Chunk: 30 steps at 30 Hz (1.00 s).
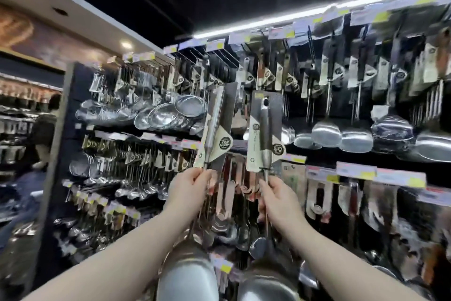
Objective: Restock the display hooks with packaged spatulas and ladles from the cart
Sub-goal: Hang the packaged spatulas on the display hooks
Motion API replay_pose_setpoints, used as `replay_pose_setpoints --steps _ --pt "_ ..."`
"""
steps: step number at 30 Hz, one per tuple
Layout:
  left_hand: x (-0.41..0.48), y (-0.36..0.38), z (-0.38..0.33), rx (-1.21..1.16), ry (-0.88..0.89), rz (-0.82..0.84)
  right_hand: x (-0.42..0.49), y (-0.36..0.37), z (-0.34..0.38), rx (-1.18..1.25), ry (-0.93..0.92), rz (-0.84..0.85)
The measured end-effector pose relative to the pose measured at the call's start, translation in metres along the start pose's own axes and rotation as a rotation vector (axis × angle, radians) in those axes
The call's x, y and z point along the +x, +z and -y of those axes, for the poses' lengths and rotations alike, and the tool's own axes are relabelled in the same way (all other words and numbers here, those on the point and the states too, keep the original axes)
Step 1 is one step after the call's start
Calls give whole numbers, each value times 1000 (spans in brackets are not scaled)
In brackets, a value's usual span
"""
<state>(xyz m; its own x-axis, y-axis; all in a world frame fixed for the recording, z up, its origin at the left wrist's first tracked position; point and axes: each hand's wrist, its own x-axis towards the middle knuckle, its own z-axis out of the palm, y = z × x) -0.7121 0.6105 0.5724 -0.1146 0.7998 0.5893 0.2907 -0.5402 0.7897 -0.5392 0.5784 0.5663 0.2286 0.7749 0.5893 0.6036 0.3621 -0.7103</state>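
Note:
I hold two packaged steel spatulas upright in front of the display wall. My left hand (189,187) grips the thin shaft of the left spatula (216,127), whose carded handle tilts right and whose blade (188,281) hangs low near me. My right hand (278,197) grips the shaft of the right spatula (264,129), with its card upright and its blade (267,286) at the bottom edge. Both card tops reach just below the upper row of display hooks (219,54). The cart is out of view.
The wall carries rows of hanging spatulas (327,110), ladles (136,178) and wire strainers (168,112), with yellow price tags (366,173) along the rails. A lit strip (292,15) runs above. A person (41,134) stands at the far left aisle.

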Motion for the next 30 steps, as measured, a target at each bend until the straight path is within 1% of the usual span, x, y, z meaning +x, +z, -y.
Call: replay_pose_setpoints --steps 3,6,10,14,16,19,22,26,30 --pt "42 5 12 25 67 -17 43 22 1 -13 -59 -16" --pt "87 15 19 -8 109 -13 91 40 -1 15 -107 -40" --pt "146 29 33 2 173 3 145 59 -1 40 -121 -97" --pt "191 47 44 -37 208 -9 183 65 -8 16 -85 -120" --pt "210 61 45 -31 236 -6 200 60 -13 -23 -64 -152" --pt "240 87 41 -57 269 31 226 43 -15 -96 -65 -247" --pt "266 113 31 -152 305 112 249 20 -16 -134 -64 -339" --pt "295 143 19 -277 345 230 273 -13 -15 -245 -6 -487" --pt "319 167 14 -322 389 294 292 -38 -17 -329 17 -606"
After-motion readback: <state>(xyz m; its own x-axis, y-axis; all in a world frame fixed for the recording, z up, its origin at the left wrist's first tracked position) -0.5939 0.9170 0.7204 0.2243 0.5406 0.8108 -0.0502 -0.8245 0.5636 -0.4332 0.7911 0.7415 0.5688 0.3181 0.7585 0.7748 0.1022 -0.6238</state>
